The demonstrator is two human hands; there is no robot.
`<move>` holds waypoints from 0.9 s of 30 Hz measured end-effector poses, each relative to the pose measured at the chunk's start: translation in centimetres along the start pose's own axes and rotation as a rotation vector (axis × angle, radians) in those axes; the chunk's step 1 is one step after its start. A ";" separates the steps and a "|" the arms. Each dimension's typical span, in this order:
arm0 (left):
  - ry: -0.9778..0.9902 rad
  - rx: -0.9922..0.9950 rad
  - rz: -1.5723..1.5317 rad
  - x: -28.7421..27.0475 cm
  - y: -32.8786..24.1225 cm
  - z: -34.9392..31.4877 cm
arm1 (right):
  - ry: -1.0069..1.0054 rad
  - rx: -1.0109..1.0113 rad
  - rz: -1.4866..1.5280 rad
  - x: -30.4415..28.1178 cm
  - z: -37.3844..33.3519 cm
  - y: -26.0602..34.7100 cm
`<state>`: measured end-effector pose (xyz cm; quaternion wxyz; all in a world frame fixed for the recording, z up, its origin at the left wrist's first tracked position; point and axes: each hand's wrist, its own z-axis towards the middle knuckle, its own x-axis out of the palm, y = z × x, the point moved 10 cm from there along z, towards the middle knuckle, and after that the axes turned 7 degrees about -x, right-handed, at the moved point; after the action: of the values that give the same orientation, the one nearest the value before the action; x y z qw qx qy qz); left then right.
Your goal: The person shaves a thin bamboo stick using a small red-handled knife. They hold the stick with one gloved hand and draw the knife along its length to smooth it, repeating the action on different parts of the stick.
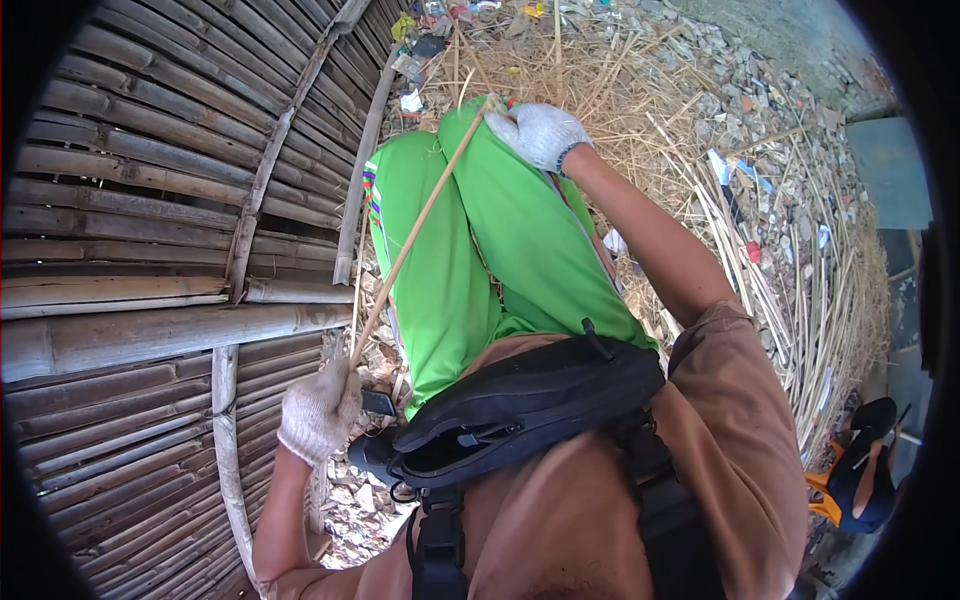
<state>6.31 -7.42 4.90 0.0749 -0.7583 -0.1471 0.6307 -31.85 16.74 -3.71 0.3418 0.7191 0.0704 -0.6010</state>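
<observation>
A long, thin bamboo strip (420,225) slants across my lap, over the bright green trousers (540,230). My left hand (318,408), in a whitish knit glove, is closed round its near end, low on the left. At the far end, by the knees, my right hand (545,135) wears a similar glove. Its fingers are curled beside the strip's tip, round a small red-and-green piece (511,102) that mostly hides in the grip. Whether those fingers also pinch the strip, I cannot tell.
A bamboo slat wall (150,180) stands close on my left. Straw-like shavings (620,90) and rubble cover the ground ahead. Several split strips (745,270) lie to the right. A black bag (530,400) hangs across my front. An orange-and-black thing (850,480) is at lower right.
</observation>
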 end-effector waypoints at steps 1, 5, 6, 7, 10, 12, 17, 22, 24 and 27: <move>0.024 -0.012 -0.139 0.5 -0.1 1.2 | -0.004 -0.008 -0.009 0.0 0.2 -0.2; 0.029 0.041 -0.262 1.9 -1.8 7.8 | 0.048 -0.023 -0.014 -1.0 -0.2 2.2; 0.005 0.073 -0.257 2.3 -2.3 10.4 | 0.024 -0.027 -0.010 -1.3 -0.3 1.8; -0.007 0.107 -0.241 2.2 -3.4 13.0 | 0.003 -0.034 0.000 -1.1 -0.4 1.3; -0.080 0.234 -0.171 1.6 -5.5 19.6 | -0.010 -0.058 0.010 -1.2 0.1 1.7; -0.087 0.248 -0.124 2.2 -6.2 22.7 | -0.013 -0.056 0.020 -0.9 0.3 1.4; -0.083 0.306 -0.075 2.1 -6.2 21.4 | 0.023 0.001 0.024 -0.2 0.5 0.2; -0.033 0.214 -0.063 0.9 -4.5 17.2 | 0.041 -0.012 0.029 0.0 0.2 0.6; -0.013 0.200 -0.100 0.7 -3.8 15.2 | 0.042 0.019 0.048 0.0 0.2 0.1; 0.018 0.143 -0.121 -0.3 -3.0 11.4 | 0.050 0.041 0.046 0.2 0.5 -0.2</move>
<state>-5.26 -5.54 3.86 0.1682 -0.7465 -0.1464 0.6269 -32.31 16.58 -3.96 0.3389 0.7420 0.0501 -0.5762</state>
